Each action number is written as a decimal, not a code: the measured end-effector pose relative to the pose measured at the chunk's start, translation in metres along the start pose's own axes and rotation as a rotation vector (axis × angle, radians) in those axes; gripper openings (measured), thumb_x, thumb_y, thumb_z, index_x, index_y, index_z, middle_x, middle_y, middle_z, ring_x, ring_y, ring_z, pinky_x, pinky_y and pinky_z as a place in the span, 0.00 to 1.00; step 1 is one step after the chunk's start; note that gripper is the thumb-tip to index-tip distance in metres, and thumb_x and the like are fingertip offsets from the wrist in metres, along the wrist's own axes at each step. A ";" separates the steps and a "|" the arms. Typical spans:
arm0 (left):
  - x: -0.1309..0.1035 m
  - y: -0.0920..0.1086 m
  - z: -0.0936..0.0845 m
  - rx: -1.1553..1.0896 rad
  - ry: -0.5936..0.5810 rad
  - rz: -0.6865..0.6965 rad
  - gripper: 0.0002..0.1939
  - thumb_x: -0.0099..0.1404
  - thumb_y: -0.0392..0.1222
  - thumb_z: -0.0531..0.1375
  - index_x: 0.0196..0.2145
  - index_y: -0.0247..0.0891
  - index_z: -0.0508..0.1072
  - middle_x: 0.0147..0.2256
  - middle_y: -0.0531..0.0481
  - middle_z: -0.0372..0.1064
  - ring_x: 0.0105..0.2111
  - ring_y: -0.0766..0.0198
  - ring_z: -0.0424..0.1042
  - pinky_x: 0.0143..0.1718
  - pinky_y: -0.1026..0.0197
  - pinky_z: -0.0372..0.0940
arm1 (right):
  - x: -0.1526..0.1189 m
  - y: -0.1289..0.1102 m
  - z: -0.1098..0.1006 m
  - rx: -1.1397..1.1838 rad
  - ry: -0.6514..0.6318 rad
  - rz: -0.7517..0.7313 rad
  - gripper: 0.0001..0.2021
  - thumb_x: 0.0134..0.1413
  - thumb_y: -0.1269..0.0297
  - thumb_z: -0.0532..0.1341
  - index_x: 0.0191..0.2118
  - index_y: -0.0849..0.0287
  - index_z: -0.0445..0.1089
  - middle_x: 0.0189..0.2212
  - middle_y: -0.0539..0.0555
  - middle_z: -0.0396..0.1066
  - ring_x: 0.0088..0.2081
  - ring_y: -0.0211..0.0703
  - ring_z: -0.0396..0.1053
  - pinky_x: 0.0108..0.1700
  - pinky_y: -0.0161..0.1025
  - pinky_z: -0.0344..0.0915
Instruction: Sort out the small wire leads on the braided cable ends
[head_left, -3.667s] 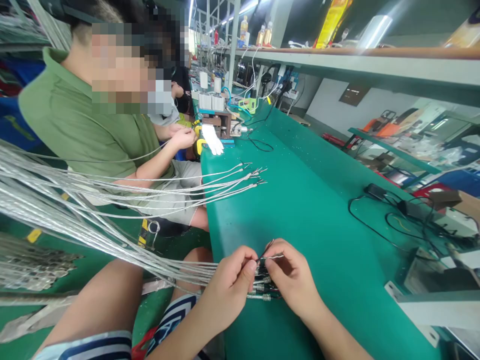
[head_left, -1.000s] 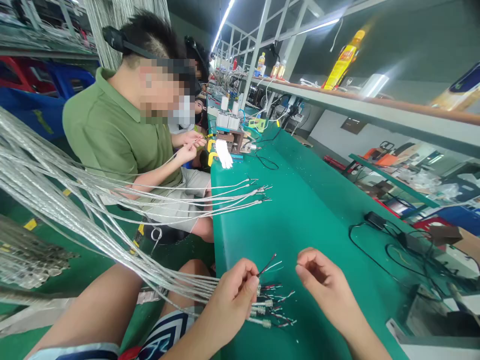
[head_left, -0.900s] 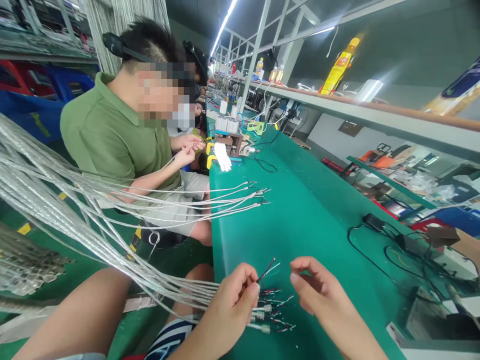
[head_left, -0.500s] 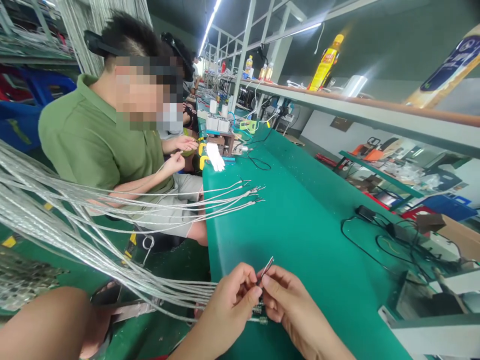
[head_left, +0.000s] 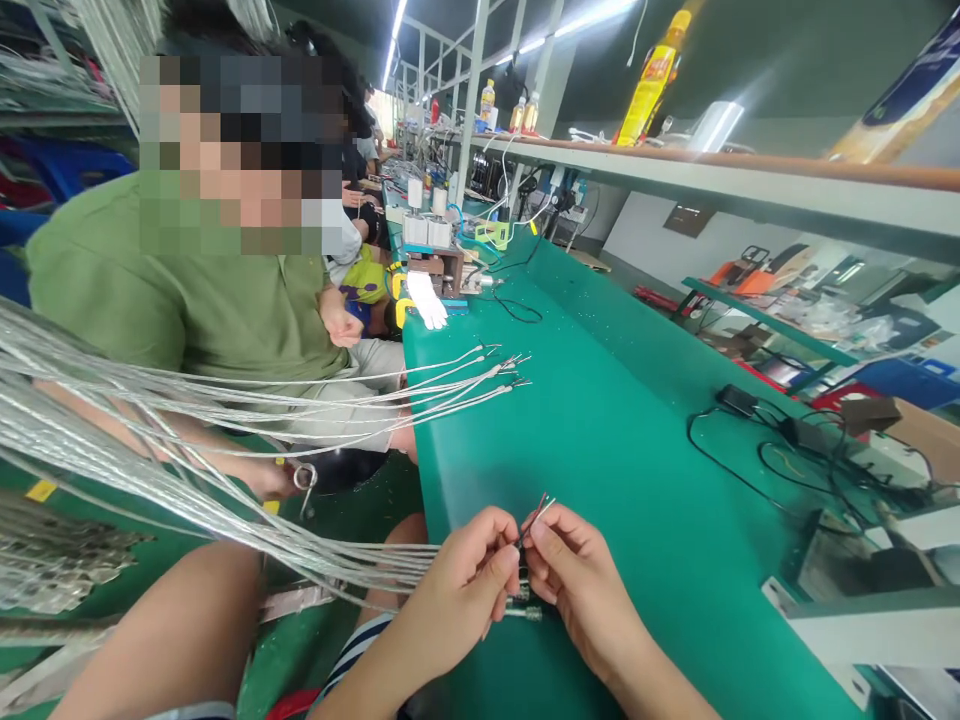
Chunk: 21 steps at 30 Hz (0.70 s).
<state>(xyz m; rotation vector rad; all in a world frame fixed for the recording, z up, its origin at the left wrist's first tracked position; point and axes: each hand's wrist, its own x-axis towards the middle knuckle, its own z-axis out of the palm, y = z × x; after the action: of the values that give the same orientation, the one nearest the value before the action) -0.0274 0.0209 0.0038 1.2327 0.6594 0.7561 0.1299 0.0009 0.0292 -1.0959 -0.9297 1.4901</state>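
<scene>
My left hand is closed in a pinch on a cable end, just over the near edge of the green table. My right hand pinches the thin wires that fan out of that end; a dark red and a white one stick up above my fingertips. Below my hands lie cable ends with metal connectors, partly hidden by my fingers. A bundle of silvery cables runs in from the left and passes behind my left wrist. More cables with stripped ends rest farther up the table.
A co-worker in a green shirt sits at the left. Ahead on the green table stands a small machine with a white glove. Black cords with adapters lie at right; a shelf with bottles runs above.
The wires at my fingertips have spread apart, the red and white ones now separate. The co-worker has leaned nearer and lowered an arm toward the floor. My view has shifted slightly.
</scene>
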 end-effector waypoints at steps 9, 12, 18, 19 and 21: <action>0.001 0.001 0.000 0.074 -0.019 -0.007 0.13 0.74 0.53 0.48 0.40 0.41 0.60 0.27 0.59 0.61 0.20 0.74 0.58 0.22 0.69 0.54 | 0.002 0.001 -0.002 0.015 -0.029 0.008 0.11 0.63 0.57 0.62 0.35 0.61 0.72 0.19 0.44 0.55 0.22 0.31 0.47 0.23 0.34 0.43; 0.001 0.002 0.000 0.128 -0.028 0.013 0.14 0.75 0.53 0.47 0.39 0.40 0.61 0.26 0.58 0.60 0.21 0.73 0.58 0.24 0.67 0.54 | 0.001 -0.001 -0.003 0.081 -0.048 0.043 0.11 0.62 0.59 0.62 0.35 0.62 0.73 0.21 0.45 0.54 0.23 0.31 0.44 0.23 0.34 0.39; -0.001 0.001 0.001 0.189 -0.035 0.015 0.13 0.76 0.51 0.46 0.37 0.41 0.60 0.26 0.59 0.60 0.22 0.71 0.59 0.25 0.66 0.54 | 0.001 -0.003 -0.010 0.148 -0.073 0.130 0.09 0.62 0.63 0.63 0.34 0.64 0.74 0.22 0.46 0.55 0.24 0.32 0.42 0.25 0.34 0.39; -0.001 0.000 0.002 0.200 -0.033 0.010 0.13 0.76 0.50 0.46 0.37 0.41 0.60 0.26 0.59 0.60 0.23 0.71 0.59 0.25 0.66 0.54 | 0.001 -0.003 -0.010 0.152 -0.077 0.136 0.09 0.62 0.63 0.63 0.34 0.64 0.73 0.22 0.46 0.55 0.24 0.32 0.42 0.25 0.34 0.39; -0.001 0.000 0.002 0.218 -0.026 0.007 0.12 0.76 0.49 0.47 0.36 0.41 0.60 0.27 0.59 0.60 0.23 0.71 0.59 0.26 0.66 0.54 | 0.001 -0.002 -0.011 0.146 -0.081 0.128 0.09 0.62 0.63 0.63 0.34 0.64 0.73 0.22 0.46 0.54 0.24 0.32 0.43 0.25 0.34 0.39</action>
<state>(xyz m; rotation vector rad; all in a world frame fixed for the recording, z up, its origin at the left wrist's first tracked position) -0.0262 0.0187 0.0042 1.4421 0.7304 0.6857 0.1408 0.0022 0.0279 -1.0107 -0.8047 1.6908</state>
